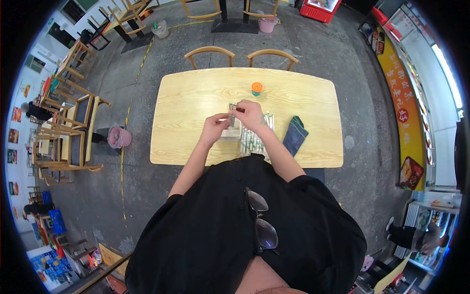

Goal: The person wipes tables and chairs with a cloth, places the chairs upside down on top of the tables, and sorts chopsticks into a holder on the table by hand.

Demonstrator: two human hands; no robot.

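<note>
Above a pale plastic box (235,133), a small upright bundle of wrapped chopsticks (232,117) is between my two hands. My left hand (213,130) pinches its left side with thumb and fingers. Around the upper part of the bundle, my right hand (249,115) has its fingers closed. More chopsticks in white wrappers with green print, a loose pile (250,141), lie right of the box, partly under my right forearm. The box is partly covered by my hands.
The wooden table (186,98) also bears an orange-lidded green container (257,88) and a dark grey sock-like cloth with green edging (295,136). Two chairs (209,51) stand at its far side. A pink bin (119,137) is on the floor at left; a person (421,239) is at far right.
</note>
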